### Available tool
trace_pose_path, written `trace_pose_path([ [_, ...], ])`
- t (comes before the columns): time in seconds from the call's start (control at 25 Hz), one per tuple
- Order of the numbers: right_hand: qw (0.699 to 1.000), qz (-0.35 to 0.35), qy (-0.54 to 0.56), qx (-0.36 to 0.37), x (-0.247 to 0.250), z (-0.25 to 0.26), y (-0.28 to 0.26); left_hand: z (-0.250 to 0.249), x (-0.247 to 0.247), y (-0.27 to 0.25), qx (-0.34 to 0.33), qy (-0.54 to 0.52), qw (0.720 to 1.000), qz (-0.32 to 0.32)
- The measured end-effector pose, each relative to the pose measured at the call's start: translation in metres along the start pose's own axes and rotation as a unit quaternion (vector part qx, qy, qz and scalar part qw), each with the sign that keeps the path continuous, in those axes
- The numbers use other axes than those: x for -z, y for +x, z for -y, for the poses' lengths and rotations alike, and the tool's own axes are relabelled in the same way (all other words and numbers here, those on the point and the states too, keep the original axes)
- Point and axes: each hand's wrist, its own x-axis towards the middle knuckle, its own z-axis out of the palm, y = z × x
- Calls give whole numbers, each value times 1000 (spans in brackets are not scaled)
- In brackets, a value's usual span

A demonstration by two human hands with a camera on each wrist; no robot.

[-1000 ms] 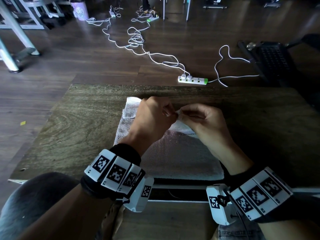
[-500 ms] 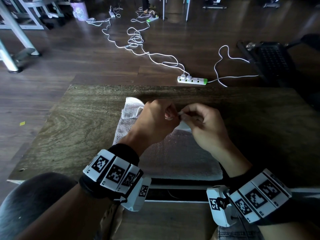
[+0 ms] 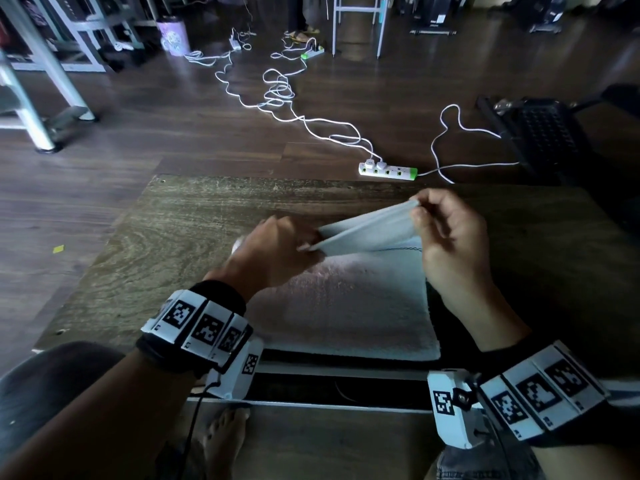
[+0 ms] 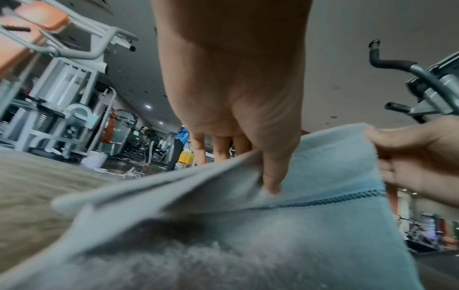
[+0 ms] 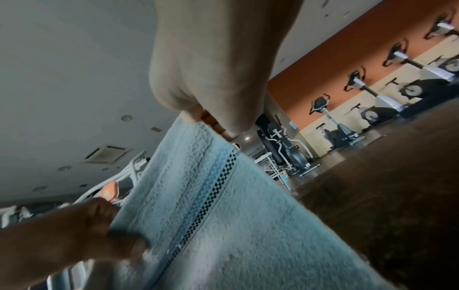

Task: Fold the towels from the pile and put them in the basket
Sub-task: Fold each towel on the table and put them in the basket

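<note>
So: both hands pinching the far edge of the towel (image 3: 346,306), lifted off the table (image 3: 173,237).
Table is the biggest surface: bare wood left, right and beyond the towel; near edge runs just below the towel's near hem. Towel's near part lies flat mid-table, right side close to the right wrist. Far strip is raised and stretched between the hands, tilting up to the right. Right hand (image 3: 450,244) holds the higher corner, fingers (image 5: 213,121) curled with the thumb clamping the hem. Left hand (image 3: 277,251) sits lower, thumb (image 4: 270,172) pressed onto the cloth against the fingers under it.
</note>
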Motion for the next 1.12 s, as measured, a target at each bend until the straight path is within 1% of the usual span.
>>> trace_pose_path([
  [0.08, 998, -54, 6, -23, 9, -5, 7, 16, 14, -10, 31, 7, 999, -25],
  [0.16, 994, -91, 15, -51, 14, -10, 11, 26, 28, -24, 68, 16, 997, -41],
  [0.24, 991, -113, 16, -76, 16, -16, 12, 31, 38, -35, 98, 36, 993, -51],
  [0.32, 988, -123, 13, -95, 16, -16, 10, 30, 45, -49, 117, 32, 991, -60],
  [0.48, 982, -139, 3, -126, 21, -13, 6, 27, 57, -68, 100, 13, 993, -60],
  [0.64, 979, -144, -9, -147, 26, -14, 4, 24, 66, -74, 89, 11, 994, -60],
  [0.88, 976, -145, -25, -159, 32, -17, 3, 22, 69, -77, 111, -54, 982, -145],
  [1.04, 977, -142, -19, -157, 37, -19, 1, 17, 70, -75, 72, -67, 982, -163],
  [1.12, 977, -142, -17, -157, 39, -17, 1, 17, 73, -72, 71, -86, 980, -167],
])
